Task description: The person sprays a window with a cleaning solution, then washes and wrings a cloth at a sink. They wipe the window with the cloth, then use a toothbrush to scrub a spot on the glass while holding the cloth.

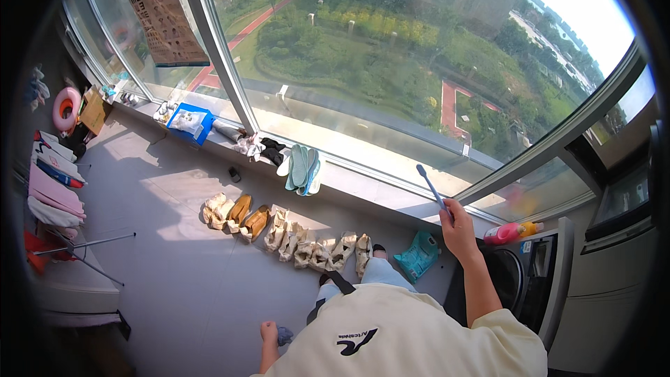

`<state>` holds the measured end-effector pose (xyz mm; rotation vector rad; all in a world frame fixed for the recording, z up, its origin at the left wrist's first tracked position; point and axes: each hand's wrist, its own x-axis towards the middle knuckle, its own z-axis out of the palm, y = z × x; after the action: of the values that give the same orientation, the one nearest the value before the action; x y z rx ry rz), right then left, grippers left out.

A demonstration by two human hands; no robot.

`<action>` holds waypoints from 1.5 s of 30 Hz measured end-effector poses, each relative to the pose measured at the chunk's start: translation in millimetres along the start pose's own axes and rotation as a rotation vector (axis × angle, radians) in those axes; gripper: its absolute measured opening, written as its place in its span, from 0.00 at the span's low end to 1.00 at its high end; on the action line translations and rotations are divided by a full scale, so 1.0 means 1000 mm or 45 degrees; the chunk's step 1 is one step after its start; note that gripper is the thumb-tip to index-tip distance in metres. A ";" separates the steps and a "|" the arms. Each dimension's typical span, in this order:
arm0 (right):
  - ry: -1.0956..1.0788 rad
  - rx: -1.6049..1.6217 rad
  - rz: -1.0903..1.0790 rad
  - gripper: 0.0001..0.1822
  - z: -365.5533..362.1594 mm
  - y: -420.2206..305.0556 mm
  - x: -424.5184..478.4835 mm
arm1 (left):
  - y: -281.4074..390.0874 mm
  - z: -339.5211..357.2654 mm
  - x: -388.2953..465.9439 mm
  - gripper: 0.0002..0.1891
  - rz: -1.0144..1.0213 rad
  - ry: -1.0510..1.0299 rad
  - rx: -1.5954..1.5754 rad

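My right hand [459, 229] is raised in front of the window, its fingers closed around the handle of a grey-blue brush [432, 184] that looks like a toothbrush, head pointing up and left. Low in the view, my left hand [269, 332] grips a crumpled blue-grey cloth [284, 335]. Between my feet and the window sill stands a row of shoes wrapped in cream paper [291, 241], with a pair of brown shoes [256, 221] near its left end. Several insoles [299, 170] lean over the edge of the sill.
A teal plastic bag [419, 255] lies right of my feet, near a dark front-loading washing machine [534, 272] with a pink bottle [503, 233] on it. Along the sill [361, 188] are a blue box [191, 125] and dark cloth [272, 151]. A drying rack [99, 242] with laundry stands left.
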<state>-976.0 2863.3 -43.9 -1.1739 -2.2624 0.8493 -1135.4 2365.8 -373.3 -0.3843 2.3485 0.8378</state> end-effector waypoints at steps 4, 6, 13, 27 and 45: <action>0.174 0.079 -0.249 0.07 -0.003 -0.021 0.054 | 0.033 0.020 0.022 0.12 0.109 0.021 0.002; 0.302 0.110 -0.413 0.06 -0.012 -0.033 0.096 | 0.041 0.034 0.031 0.12 0.146 0.043 0.035; 0.563 0.110 -0.643 0.06 -0.033 -0.108 0.278 | 0.056 0.078 0.018 0.13 -0.004 0.179 0.100; 0.666 0.411 -0.608 0.07 -0.006 -0.119 0.387 | 0.130 0.110 -0.017 0.13 -0.209 0.310 0.070; 0.770 0.344 -0.545 0.06 0.011 -0.143 0.391 | 0.151 0.046 0.054 0.13 -0.095 0.333 0.049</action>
<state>-1272.2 3123.0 89.7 -0.6646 -1.7351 0.5163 -1224.2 2507.1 -363.9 -0.5932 2.5675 0.7430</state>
